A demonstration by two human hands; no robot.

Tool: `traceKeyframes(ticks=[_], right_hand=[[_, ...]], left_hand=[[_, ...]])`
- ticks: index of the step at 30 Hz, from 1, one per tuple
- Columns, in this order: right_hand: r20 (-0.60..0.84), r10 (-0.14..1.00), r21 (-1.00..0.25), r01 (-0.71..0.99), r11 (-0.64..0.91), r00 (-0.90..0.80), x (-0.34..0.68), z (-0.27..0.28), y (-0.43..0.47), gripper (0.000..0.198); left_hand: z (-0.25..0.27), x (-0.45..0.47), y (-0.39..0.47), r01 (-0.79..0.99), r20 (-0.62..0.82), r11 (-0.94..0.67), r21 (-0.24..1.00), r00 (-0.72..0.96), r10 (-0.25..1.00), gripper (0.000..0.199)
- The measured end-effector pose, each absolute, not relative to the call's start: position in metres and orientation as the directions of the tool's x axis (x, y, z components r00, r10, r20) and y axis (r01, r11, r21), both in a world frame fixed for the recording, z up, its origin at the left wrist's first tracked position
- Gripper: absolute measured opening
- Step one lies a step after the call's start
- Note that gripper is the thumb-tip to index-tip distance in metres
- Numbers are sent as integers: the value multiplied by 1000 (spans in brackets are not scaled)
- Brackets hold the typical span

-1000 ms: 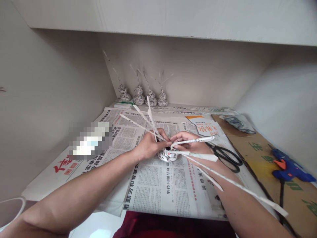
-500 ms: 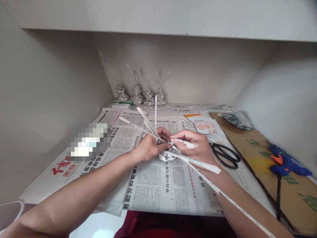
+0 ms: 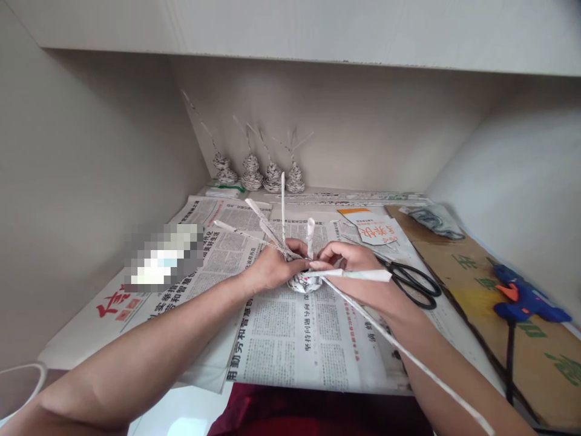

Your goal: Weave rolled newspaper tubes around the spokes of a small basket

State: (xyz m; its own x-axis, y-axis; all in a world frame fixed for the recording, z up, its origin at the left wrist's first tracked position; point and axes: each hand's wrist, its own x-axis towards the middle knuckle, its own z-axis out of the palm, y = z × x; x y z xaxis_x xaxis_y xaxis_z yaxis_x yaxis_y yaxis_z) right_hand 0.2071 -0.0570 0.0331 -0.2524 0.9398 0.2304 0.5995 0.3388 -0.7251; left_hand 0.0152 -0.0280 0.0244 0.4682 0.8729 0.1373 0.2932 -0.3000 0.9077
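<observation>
A small woven piece of rolled newspaper strips (image 3: 305,283) sits on newspaper in front of me, its paper strips fanning out on several sides. My left hand (image 3: 278,265) is closed around its left side, thumb at the rim. At the right rim, my right hand (image 3: 347,259) has its fingertips pinched beside the thumb of the other hand; what lies between them is partly hidden. One flat-ended paper strip (image 3: 363,275) crosses over the right wrist. A long thin paper tube (image 3: 399,345) runs from the piece toward the lower right, over my right forearm.
Several woven gourd shapes (image 3: 296,177) stand along the back wall. Long paper tubes (image 3: 354,197) lie before them. On the right are black-handled scissors (image 3: 415,284) and a blue glue gun (image 3: 526,293) on cardboard (image 3: 472,290). A shelf (image 3: 308,36) hangs overhead.
A paper strip that lay across my right fingers now stands upright at the back of the woven piece. My right hand has lowered slightly, and the crossing strip has swung upward.
</observation>
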Motion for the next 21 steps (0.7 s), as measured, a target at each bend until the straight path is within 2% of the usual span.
traceKeyframes(ticks=[6,13,15,21], right_hand=[[187,925,-643,671,369,-330,214,40,-62,13],[170,899,-597,684,420,-404,215,49,-65,12],[158,902,-621,670,407,-402,215,49,-64,11],[67,921,-827,495,266,-383,223,44,-60,10]], left_hand=[[26,17,-28,252,116,-245,936,436,892,8],[19,18,-30,243,46,-136,961,345,938,16],[20,18,-29,253,73,-172,952,358,931,13],[24,16,-28,296,121,-254,921,403,907,9]])
